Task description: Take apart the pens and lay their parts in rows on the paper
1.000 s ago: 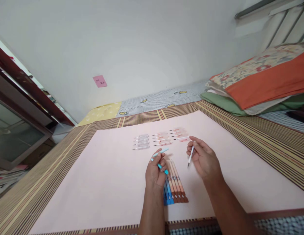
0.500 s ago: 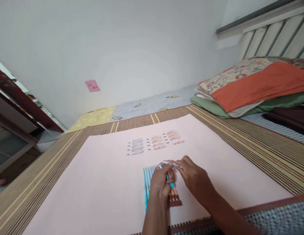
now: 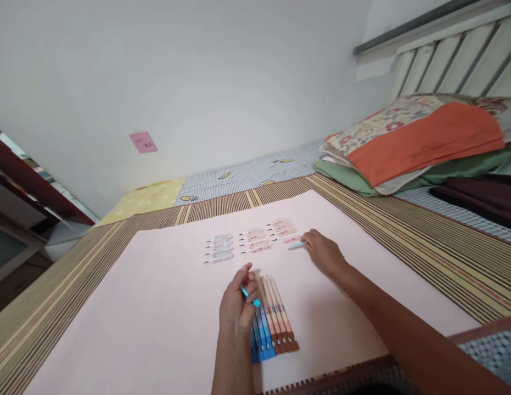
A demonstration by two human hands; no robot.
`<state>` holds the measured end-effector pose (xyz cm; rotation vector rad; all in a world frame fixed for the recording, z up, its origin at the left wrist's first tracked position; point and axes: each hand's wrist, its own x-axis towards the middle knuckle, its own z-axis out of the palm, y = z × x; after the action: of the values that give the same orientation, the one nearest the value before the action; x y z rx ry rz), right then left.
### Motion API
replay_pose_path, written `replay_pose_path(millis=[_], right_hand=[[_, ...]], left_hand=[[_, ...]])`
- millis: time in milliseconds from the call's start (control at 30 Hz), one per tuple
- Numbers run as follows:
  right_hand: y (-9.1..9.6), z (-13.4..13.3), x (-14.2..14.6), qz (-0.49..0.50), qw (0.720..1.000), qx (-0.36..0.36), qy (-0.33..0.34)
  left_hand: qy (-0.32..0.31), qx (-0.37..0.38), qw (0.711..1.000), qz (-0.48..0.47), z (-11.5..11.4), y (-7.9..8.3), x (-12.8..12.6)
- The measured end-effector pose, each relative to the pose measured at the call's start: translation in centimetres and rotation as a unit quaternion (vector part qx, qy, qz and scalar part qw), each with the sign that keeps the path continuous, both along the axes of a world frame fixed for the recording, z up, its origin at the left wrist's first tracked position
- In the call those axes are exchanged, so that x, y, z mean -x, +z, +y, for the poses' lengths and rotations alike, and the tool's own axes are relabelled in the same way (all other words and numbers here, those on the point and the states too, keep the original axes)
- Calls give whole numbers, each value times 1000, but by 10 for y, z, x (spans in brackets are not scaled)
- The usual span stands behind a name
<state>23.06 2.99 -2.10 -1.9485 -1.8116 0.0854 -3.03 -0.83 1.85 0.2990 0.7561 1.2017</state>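
Observation:
My left hand point(image 3: 239, 296) is curled around a bright blue pen piece point(image 3: 250, 296), whose lower end pokes out past the fingers. Farther forward, my right hand point(image 3: 323, 252) pinches a pale blue tapered pen barrel point(image 3: 297, 245), held beside the last refill of the right-hand group. Slim pen refills in clear wrappers lie in three groups: greyish ones point(image 3: 220, 248) at left, reddish ones point(image 3: 255, 240) in the middle and more reddish ones point(image 3: 283, 229) at right. Beneath and beside my left hand are blue pens point(image 3: 261, 337), partly covered, and pink-brown pens point(image 3: 282, 318) side by side.
Everything lies on a large pale pink sheet point(image 3: 156, 307) over a striped mat point(image 3: 387, 241). Folded bedding with an orange band point(image 3: 428, 142) is piled at the right. A pink note point(image 3: 142, 142) is stuck to the wall behind.
My hands have moved apart. The right one has carried the pale blue barrel forward to the refills, while the left has shifted left with the blue piece, uncovering the pink-brown pens.

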Motion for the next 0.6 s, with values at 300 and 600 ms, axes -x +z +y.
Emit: replay_pose_path(millis=[300, 600], right_hand=[[-11, 20, 1, -26, 999, 27, 7], [-9, 26, 0, -56, 998, 40, 14]], left_hand=[[1, 30, 1000, -8, -1, 3, -4], [-6, 17, 1000, -4, 1, -2, -2]])
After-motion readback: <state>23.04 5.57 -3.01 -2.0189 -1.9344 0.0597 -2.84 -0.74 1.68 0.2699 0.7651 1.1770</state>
